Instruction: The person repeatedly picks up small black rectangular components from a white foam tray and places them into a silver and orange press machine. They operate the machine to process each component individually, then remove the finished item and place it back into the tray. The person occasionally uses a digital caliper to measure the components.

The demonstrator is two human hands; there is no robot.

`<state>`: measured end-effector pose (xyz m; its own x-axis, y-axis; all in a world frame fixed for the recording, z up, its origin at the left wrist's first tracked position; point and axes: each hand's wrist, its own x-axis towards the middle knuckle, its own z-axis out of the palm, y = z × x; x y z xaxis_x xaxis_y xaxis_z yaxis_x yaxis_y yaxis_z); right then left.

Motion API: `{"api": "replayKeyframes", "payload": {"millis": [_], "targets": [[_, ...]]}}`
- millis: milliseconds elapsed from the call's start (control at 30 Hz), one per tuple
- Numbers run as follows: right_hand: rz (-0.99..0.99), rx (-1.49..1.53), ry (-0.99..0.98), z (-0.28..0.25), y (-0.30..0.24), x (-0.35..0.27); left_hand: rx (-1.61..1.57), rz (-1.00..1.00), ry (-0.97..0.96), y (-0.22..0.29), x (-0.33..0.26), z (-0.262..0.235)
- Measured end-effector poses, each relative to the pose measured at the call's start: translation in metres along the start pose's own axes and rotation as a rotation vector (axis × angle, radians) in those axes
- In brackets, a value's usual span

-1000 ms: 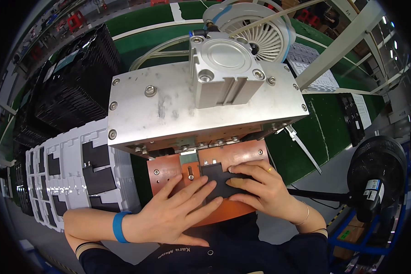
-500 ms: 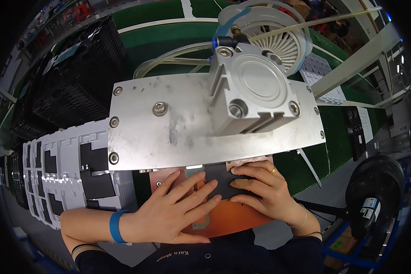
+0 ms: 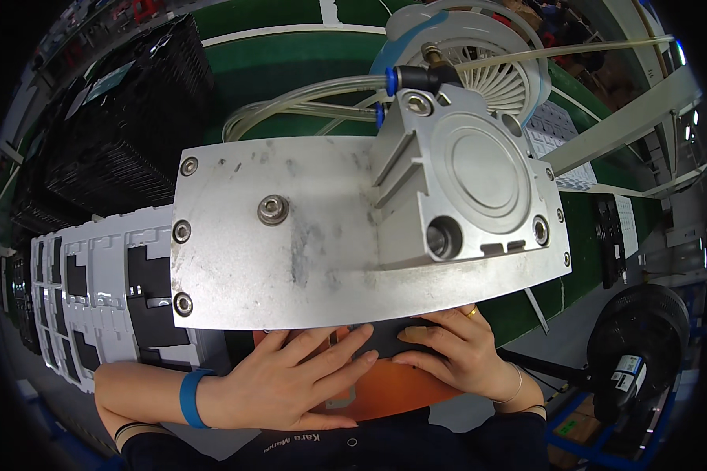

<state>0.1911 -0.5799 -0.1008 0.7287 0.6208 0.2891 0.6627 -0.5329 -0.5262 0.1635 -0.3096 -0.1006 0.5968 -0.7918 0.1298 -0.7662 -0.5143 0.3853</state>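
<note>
My left hand (image 3: 279,386) lies palm down with fingers spread over the orange base plate (image 3: 404,390). Its fingertips reach the front edge of a silver metal plate (image 3: 322,259). Beside them, a flat black sheet (image 3: 385,337) rests on the base and runs under the metal plate. My right hand (image 3: 465,359) has its fingers bent but apart, with thumb and fingertips on the right side of that sheet. Some of its fingertips are hidden beneath the plate edge. A yellowish cover sits on one right finger. A square pneumatic cylinder (image 3: 479,177) stands on the metal plate.
White trays (image 3: 106,314) holding black pieces lie at left, before stacked black trays (image 3: 126,118). Behind the cylinder are clear air hoses (image 3: 306,98) and a white fan (image 3: 495,55). A black round fan-like object (image 3: 644,337) stands at right. A beam (image 3: 620,125) slants at upper right.
The metal plate and cylinder appear lower and larger, now covering more of the base and my fingertips. Both hands stay nearly in place over the base and black sheet.
</note>
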Motion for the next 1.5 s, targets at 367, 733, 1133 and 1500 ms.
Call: {"api": "replayKeyframes", "payload": {"millis": [367, 733, 1133, 1500], "targets": [[0.044, 0.041, -0.019, 0.000, -0.002, -0.001, 0.008, -0.006, -0.005, 0.001, 0.000, 0.000], [0.157, 0.277, -0.128, -0.021, -0.015, 0.010, -0.179, 0.004, 0.215, -0.001, -0.002, -0.006], [0.629, 1.023, 0.013, -0.023, -0.013, 0.005, -0.948, -0.428, 0.227, 0.006, 0.014, -0.023], [-0.218, -0.139, 0.224, 0.005, -0.065, -0.042, -0.673, -0.555, 0.491, 0.011, -0.075, -0.045]]}}
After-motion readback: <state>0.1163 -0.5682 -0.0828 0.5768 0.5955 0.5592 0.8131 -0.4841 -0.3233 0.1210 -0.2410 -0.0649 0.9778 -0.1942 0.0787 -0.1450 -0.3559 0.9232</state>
